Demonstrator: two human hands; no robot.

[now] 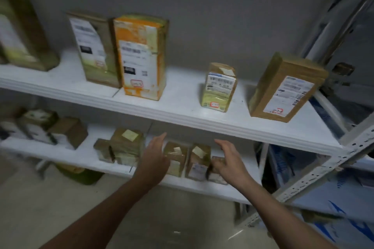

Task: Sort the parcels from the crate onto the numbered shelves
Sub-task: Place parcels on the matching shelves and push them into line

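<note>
- The fingers [159,139] of the left hand [154,155] are lying straight and close together, holding nothing. They are hovering just beside the left flank of a small brown tape-wrapped cardboard parcel [176,160].
- The right hand [229,160] is hovering with its fingers stretched and slightly apart, clamped on nothing. Its thumb is sitting near a low squat brown parcel [218,171] — whether it is touching, I cannot tell through the blur.
- Between the two hands a second upright brown parcel with a pale sticker [199,159] is standing just beside the tape-wrapped one. All three are sitting at the front of the lower white shelf [81,157].
- These parcels are looking light and stiff — boxy card under glossy tape, so probably slick on the faces. Taking one by its two opposite side walls, low down, seems safest, since they are narrow and could topple.
- Further left on the same shelf a bigger brown bundle with a yellow note [126,143] is resting.
- The upper white shelf [182,111] is carrying a tall orange-and-white carton [141,56] pressed against a tall brown labelled carton [93,46]. A small yellow-green parcel [220,89] is standing alone to the right, with a broad brown labelled box [287,89] at the far right end.
- The crate is not showing in this view.
</note>
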